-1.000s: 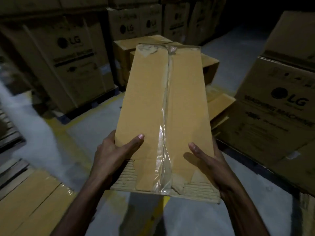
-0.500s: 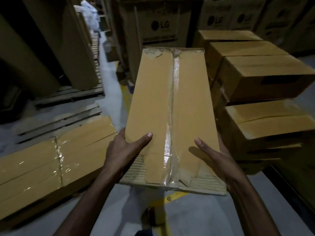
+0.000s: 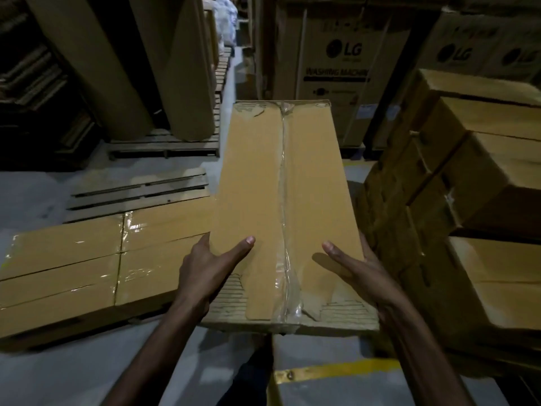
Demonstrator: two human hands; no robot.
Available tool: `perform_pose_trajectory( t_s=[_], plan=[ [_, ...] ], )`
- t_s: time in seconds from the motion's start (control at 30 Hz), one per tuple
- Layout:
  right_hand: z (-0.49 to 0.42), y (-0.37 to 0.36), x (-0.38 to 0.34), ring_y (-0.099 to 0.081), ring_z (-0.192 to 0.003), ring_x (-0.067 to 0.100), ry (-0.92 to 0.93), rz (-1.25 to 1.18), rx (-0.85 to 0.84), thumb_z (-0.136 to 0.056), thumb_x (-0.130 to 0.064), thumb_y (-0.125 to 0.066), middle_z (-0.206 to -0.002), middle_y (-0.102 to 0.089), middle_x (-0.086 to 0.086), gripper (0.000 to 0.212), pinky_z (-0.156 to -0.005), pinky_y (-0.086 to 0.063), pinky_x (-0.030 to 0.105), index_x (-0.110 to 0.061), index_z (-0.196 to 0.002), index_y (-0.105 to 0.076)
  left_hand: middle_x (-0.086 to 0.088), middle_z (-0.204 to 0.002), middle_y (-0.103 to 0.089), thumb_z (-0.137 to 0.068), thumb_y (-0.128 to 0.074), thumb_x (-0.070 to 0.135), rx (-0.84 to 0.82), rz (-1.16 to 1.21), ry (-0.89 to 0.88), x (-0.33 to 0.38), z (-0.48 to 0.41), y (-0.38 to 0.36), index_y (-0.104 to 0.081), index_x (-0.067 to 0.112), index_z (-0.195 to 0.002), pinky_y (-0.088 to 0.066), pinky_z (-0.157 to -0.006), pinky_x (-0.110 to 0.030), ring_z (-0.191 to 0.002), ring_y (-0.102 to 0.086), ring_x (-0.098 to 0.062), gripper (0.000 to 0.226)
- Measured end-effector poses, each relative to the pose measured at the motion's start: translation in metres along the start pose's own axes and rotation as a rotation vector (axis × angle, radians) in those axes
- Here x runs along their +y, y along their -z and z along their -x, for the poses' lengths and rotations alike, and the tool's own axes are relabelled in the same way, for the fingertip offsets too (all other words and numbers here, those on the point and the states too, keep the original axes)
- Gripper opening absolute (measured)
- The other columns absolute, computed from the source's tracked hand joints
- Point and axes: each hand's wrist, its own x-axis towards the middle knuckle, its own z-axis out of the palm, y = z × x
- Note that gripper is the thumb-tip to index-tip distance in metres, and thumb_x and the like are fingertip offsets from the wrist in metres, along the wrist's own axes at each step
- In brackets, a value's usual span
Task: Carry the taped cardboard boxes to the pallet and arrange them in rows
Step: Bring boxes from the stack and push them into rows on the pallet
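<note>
Both hands carry one long, flat tan cardboard box [image 3: 281, 206] sealed with clear tape down its middle seam. At about 7 o'clock the left hand [image 3: 209, 269] clamps the box's near left edge, thumb laid across the top and fingers tucked out of sight beneath; at about 5 o'clock the right hand [image 3: 358, 275] mirrors it on the near right edge. Gripping both sides near the close end likely keeps the long box level and steers its far end, which points to 12 o'clock.

Left of the carried box, from 9 to 8 o'clock, a row of matching flat taped boxes [image 3: 87, 268] lies side by side on a weathered wooden pallet [image 3: 137, 190], whose bare slats show toward 10 o'clock; that open stretch looks like the spot for the next row. The carried box hangs above the row's right end, not yet set down. At 3 o'clock stands a stack of brown cartons [image 3: 468, 183], probably the supply pile. Tall printed washing machine cartons [image 3: 336, 68] fill 1 o'clock
</note>
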Motion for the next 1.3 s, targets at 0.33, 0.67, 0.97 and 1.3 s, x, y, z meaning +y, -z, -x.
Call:
perform_pose_trajectory(
  t_s=[0.33, 0.67, 0.97, 1.3],
  plan=[
    [-0.240, -0.027, -0.077, -0.064, -0.108, 0.010, -0.049, 0.047, -0.076, -0.071, -0.049, -0.079, -0.123, -0.064, -0.013, 0.085, -0.074, -0.054, 0.022, -0.045, -0.146, -0.039, 0.015, -0.107, -0.075, -0.053, -0.078, 0.088, 0.059, 0.037, 0.084, 0.057, -0.223, -0.026, -0.066, 0.036, -0.117, -0.059, -0.093, -0.045, -0.100, -0.071, -0.015, 0.083],
    [-0.468, -0.044, -0.134, -0.068, -0.099, 0.007, -0.086, 0.032, -0.188, -0.078, -0.044, -0.078, -0.121, -0.067, -0.011, 0.078, -0.061, -0.056, 0.015, -0.043, -0.146, -0.042, 0.016, -0.106, -0.075, -0.057, -0.079, 0.086, 0.145, 0.032, 0.105, 0.109, -0.413, -0.053, -0.065, 0.037, -0.119, -0.059, -0.092, -0.045, -0.099, -0.071, -0.014, 0.080],
    [-0.721, -0.060, -0.195, -0.066, -0.104, 0.003, -0.047, 0.099, -0.405, -0.068, -0.055, -0.087, -0.131, -0.066, -0.011, 0.095, -0.078, -0.053, 0.020, -0.036, -0.150, -0.043, 0.012, -0.111, -0.074, -0.055, -0.077, 0.088, 0.355, 0.076, 0.187, 0.171, -0.599, -0.099, -0.064, 0.032, -0.126, -0.059, -0.093, -0.049, -0.102, -0.070, -0.016, 0.092],
    [-0.948, -0.129, -0.279, -0.073, -0.101, 0.003, -0.009, 0.227, -0.787, -0.080, -0.039, -0.085, -0.124, -0.072, -0.006, 0.074, -0.077, -0.057, 0.016, -0.029, -0.145, -0.051, 0.011, -0.110, -0.075, -0.057, -0.070, 0.086, 0.685, 0.119, 0.352, 0.226, -0.745, -0.114, -0.068, 0.029, -0.126, -0.060, -0.091, -0.046, -0.101, -0.071, -0.017, 0.090]
  ],
)
